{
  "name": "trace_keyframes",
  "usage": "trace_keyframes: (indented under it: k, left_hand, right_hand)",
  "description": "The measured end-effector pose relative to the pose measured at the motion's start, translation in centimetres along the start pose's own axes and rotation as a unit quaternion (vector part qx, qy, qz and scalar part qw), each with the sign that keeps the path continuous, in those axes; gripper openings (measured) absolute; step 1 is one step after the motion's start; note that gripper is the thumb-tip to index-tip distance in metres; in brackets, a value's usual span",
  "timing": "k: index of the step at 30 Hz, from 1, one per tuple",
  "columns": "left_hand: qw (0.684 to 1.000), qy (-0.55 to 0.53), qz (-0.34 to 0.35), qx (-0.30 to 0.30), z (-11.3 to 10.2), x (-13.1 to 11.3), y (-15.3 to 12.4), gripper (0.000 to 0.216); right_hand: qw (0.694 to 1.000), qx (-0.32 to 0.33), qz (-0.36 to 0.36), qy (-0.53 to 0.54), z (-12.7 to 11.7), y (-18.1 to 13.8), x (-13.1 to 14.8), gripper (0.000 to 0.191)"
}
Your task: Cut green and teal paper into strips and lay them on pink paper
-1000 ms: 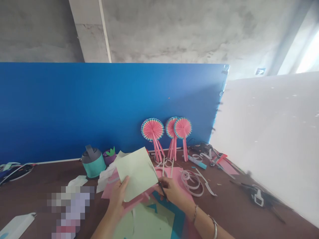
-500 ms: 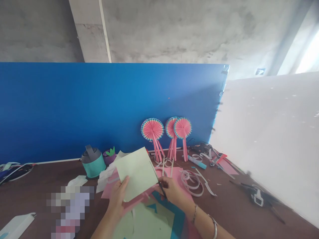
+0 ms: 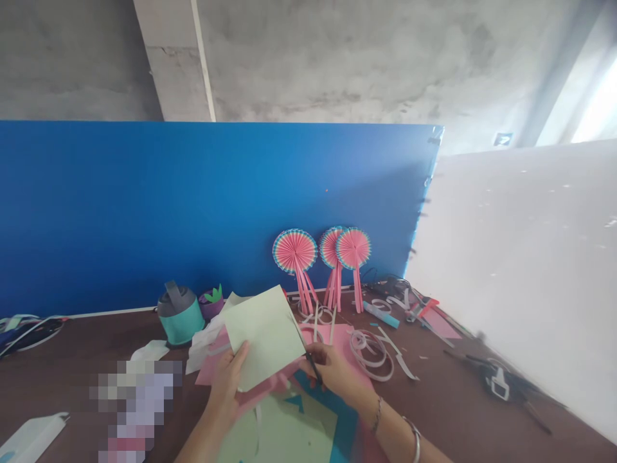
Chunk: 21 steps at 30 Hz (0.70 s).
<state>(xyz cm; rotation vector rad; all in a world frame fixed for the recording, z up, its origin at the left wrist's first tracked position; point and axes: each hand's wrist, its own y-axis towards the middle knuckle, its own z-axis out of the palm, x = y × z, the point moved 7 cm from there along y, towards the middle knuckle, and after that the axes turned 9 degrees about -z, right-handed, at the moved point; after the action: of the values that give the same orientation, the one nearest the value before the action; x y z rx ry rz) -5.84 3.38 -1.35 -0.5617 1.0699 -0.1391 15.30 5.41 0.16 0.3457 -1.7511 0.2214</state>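
The left hand [image 3: 228, 381] has its grip closed around the lower left edge of a pale green sheet [image 3: 265, 337], thumb on top, holding it tilted above the desk [image 3: 434, 418]. The right hand [image 3: 332, 370] grasps dark scissors [image 3: 314, 368] (the blades are partly hidden) against the sheet's right edge. Beneath the hands lie pink paper [image 3: 344, 335], a blue sheet [image 3: 348, 421] and more green paper [image 3: 289, 434]. Curled paper strips [image 3: 380, 377] sit just right of the right hand; pleated pink rosettes [image 3: 295, 251] stand behind, near the blue partition [image 3: 216, 206].
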Motion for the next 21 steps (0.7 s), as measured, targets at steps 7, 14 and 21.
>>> trace_keyframes:
  k: [7,14,21]
  left_hand:
    - [0.999,-0.001,0.012,0.037,0.5,-0.2,-0.7,0.035]
    - [1.000,0.012,0.013,0.020,0.3,-0.1,0.0,0.031]
    - [0.999,0.025,-0.033,0.027,0.5,0.6,0.1,0.030]
  right_hand:
    - [0.998,0.025,0.011,0.052,0.3,0.2,-0.8,0.036]
    - [0.999,-0.002,0.008,0.042,0.0,0.5,-1.2,0.019]
    - [0.999,-0.020,0.013,0.040,-0.3,0.6,-1.1,0.034]
